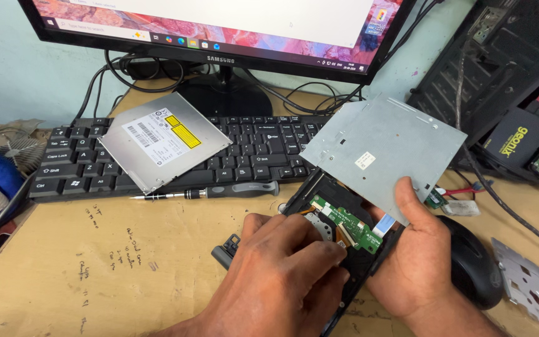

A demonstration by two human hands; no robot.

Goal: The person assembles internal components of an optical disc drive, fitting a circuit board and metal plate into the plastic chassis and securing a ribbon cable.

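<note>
While right hand [422, 249] grips lifted cover [382, 153] and left hand [285, 262] curls onto drive [344, 234], ribbon [383, 226] may tear if cover jerks.

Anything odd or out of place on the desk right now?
Yes. A silver drive lies askew on the keyboard, covering keys. The opened drive under the left hand has its metal cover lifted by the right hand, green board exposed.

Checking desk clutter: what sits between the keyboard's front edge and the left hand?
In the head view, a screwdriver lies along the keyboard front; then bare desk down to the left hand.
</note>
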